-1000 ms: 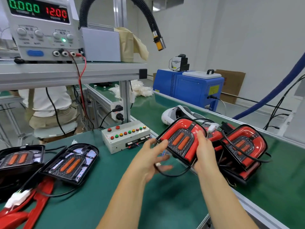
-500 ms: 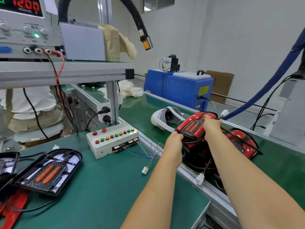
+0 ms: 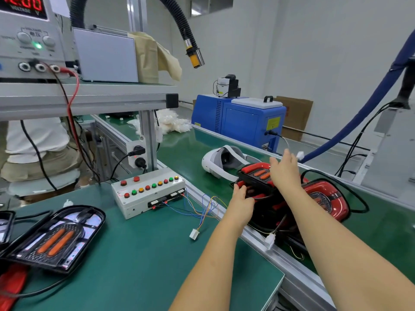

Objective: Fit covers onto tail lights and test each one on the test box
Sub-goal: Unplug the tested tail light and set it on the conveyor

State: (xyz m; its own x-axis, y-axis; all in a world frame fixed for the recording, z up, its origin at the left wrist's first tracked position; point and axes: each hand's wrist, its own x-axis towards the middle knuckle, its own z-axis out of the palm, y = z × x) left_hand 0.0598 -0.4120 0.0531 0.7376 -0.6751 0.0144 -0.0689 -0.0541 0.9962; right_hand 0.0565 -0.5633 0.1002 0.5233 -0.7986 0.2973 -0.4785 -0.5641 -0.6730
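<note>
Green conveyor belt, bearing a pile of red tail lights; test box, on the bench left of the belt; covered tail light, topmost on the pile; right hand over its far end, fingers straight, slightly spread; left hand touching its near edge, grip indiscernible.

The power supply display shows red digits "2.00", with a further digit cut off by the picture's edge, and "VOLTAGE V" printed beneath. Above its knobs stands "电压". The yellow label on the blue machine is too small to read.
</note>
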